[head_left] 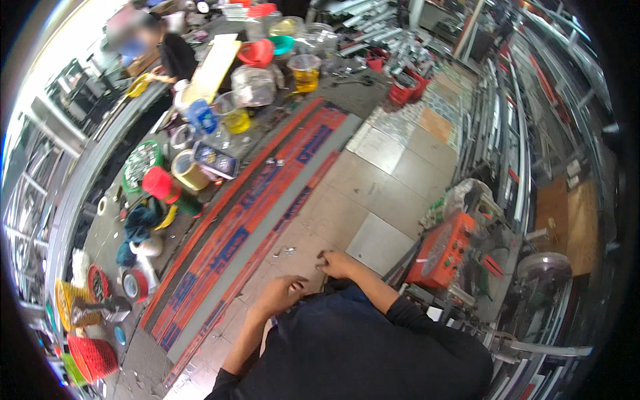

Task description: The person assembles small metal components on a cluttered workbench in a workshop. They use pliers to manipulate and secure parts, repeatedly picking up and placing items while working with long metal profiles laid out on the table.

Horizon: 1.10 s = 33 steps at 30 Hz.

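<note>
My left hand (283,295) is in front of my body, its fingers loosely bent and apart, with nothing visible in it. To its right is my right hand (338,264), whose thumb and fingers curve with a gap between them; I see nothing held there. Just beyond both hands appear a few small shiny metal pieces (287,251) against the tiled floor; whether they touch it I cannot tell. Left of my hands, long bars wrapped in red and blue film (240,230) run slantwise along the workbench edge.
The workbench (227,187) carries a red-capped bottle (162,185), a tape roll (135,285), a red basket (92,357) and tubs of yellow liquid (305,79). An orange machine (445,250) stands right. Metal profiles (523,133) line the far right. Another person (175,55) is at far left.
</note>
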{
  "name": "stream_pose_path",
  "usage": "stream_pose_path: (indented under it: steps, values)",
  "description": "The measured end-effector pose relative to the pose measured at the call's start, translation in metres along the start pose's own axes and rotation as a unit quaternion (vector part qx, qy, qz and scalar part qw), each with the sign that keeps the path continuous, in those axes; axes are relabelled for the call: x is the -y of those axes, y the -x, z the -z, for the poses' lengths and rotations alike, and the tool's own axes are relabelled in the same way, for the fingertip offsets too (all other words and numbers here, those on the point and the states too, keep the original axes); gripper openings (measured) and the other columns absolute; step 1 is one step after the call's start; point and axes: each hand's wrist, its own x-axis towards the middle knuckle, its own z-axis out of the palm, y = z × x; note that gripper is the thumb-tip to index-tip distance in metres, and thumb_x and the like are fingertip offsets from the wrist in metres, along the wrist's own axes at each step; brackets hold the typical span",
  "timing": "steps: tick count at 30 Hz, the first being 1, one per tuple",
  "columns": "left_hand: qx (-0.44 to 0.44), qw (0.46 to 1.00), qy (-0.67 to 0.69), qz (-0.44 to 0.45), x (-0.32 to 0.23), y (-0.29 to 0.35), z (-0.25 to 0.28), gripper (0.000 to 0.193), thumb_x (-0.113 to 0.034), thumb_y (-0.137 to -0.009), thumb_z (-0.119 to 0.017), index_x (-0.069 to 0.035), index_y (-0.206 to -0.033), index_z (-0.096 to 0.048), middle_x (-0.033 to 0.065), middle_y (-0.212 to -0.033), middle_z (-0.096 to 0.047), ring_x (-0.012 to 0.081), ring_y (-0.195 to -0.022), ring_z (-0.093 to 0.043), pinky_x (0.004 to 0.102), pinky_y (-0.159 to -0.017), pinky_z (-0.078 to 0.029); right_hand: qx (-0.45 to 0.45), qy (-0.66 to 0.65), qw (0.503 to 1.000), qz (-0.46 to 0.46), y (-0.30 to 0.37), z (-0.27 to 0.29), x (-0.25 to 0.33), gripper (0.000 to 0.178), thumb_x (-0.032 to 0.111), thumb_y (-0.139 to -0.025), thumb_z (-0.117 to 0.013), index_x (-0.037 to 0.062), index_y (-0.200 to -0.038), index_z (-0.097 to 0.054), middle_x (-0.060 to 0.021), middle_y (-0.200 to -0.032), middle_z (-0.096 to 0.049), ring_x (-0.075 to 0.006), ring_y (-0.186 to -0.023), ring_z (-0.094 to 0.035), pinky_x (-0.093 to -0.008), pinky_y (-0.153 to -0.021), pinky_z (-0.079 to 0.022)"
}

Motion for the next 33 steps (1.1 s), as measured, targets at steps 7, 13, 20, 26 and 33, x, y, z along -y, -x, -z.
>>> stream_pose_path:
  steps: [7,13,20,26,33]
  values:
    - [-0.096,0.993,0.036,-0.055,-0.090,-0.122,0.010,0.037,-0.018,-0.103,-0.078,-0.005,-0.138,-0.077,0.0174,-0.120,-0.082,0.0311,-0.106,-0.080,0.0428,-0.098,-0.061,-0.054,-0.131,0.989,-0.045,0.025,0.104,-0.036,0.057,0.044,-0.105,-0.075,0.0025,-0.144,-0.070,-0.0238,-0.123,-0.082,-0.0373,-0.112,-0.081,-0.0463,-0.098,-0.062]
    - [-0.029,0.992,0.116,-0.035,-0.111,-0.182,0.019,0.035,-0.016,-0.105,-0.078,-0.004,-0.137,-0.077,0.0160,-0.125,-0.082,0.0267,-0.109,-0.080,0.0405,-0.094,-0.063,-0.050,-0.140,0.987,-0.064,0.019,0.134,-0.101,0.045,0.037,-0.108,-0.076,0.0058,-0.140,-0.073,-0.0195,-0.124,-0.082,-0.0325,-0.110,-0.079,-0.0438,-0.098,-0.061]
    - [-0.058,0.988,0.126,-0.060,-0.109,-0.269,0.052,0.030,-0.015,-0.104,-0.079,-0.003,-0.132,-0.079,0.0166,-0.112,-0.083,0.0276,-0.101,-0.080,0.0394,-0.091,-0.062,-0.206,-0.136,0.969,-0.022,-0.078,0.303,-0.101,0.036,0.031,-0.104,-0.079,0.0022,-0.126,-0.079,-0.0198,-0.112,-0.082,-0.0325,-0.096,-0.078,-0.0437,-0.084,-0.060]
    - [-0.119,0.976,0.154,-0.101,-0.142,-0.398,0.107,0.027,-0.008,-0.102,-0.079,-0.002,-0.128,-0.079,0.0143,-0.112,-0.082,0.0240,-0.104,-0.079,0.0398,-0.092,-0.062,-0.406,0.069,0.907,0.086,-0.200,0.488,-0.102,0.018,0.016,-0.096,-0.084,0.0065,-0.111,-0.080,-0.0145,-0.103,-0.078,-0.0334,-0.097,-0.074,-0.0447,-0.088,-0.058]
    - [-0.175,0.971,0.050,-0.154,-0.181,-0.513,0.171,0.025,-0.010,-0.097,-0.079,-0.005,-0.121,-0.080,0.0138,-0.111,-0.079,0.0324,-0.104,-0.075,0.0442,-0.094,-0.059,-0.410,0.074,0.906,0.080,-0.297,0.594,-0.132,0.027,0.018,-0.093,-0.087,0.0074,-0.117,-0.081,-0.0185,-0.125,-0.075,-0.0430,-0.123,-0.066,-0.0516,-0.110,-0.053]
